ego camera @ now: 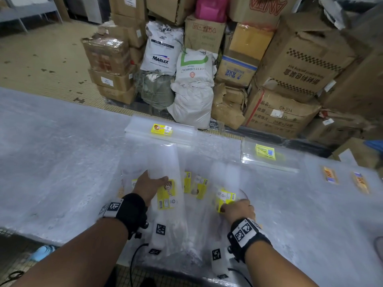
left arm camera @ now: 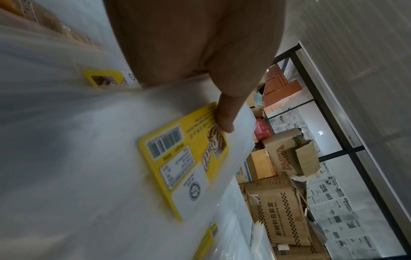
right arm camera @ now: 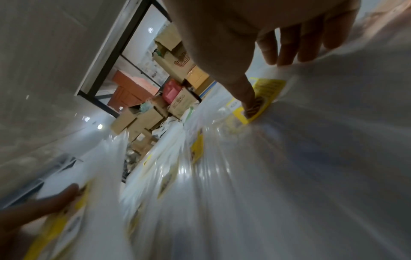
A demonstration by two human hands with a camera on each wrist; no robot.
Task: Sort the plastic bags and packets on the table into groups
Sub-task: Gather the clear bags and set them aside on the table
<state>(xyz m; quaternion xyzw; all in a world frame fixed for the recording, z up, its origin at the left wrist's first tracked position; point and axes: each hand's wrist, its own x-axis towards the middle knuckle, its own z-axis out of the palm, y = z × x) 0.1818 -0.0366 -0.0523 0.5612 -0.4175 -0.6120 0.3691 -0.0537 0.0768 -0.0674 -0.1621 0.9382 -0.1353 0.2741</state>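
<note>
Several clear plastic bags with yellow labels lie in a loose pile on the plastic-covered table (ego camera: 62, 152) in front of me. My left hand (ego camera: 159, 181) grips one long clear bag (ego camera: 166, 196); in the left wrist view its thumb (left arm camera: 224, 123) lies on that bag's yellow label (left arm camera: 184, 158). My right hand (ego camera: 228, 208) pinches another bag at its yellow label (ego camera: 224, 198), and the right wrist view shows the thumb (right arm camera: 249, 103) pressed on the label (right arm camera: 266, 89). A third labelled bag (ego camera: 194, 185) lies between my hands.
Two flat stacks of clear bags with yellow labels (ego camera: 161, 129) (ego camera: 265, 151) lie near the table's far edge. Orange-labelled packets (ego camera: 329, 175) (ego camera: 360, 182) sit at the right. Cardboard boxes (ego camera: 300, 65) and white sacks (ego camera: 192, 90) stand on the floor beyond the table.
</note>
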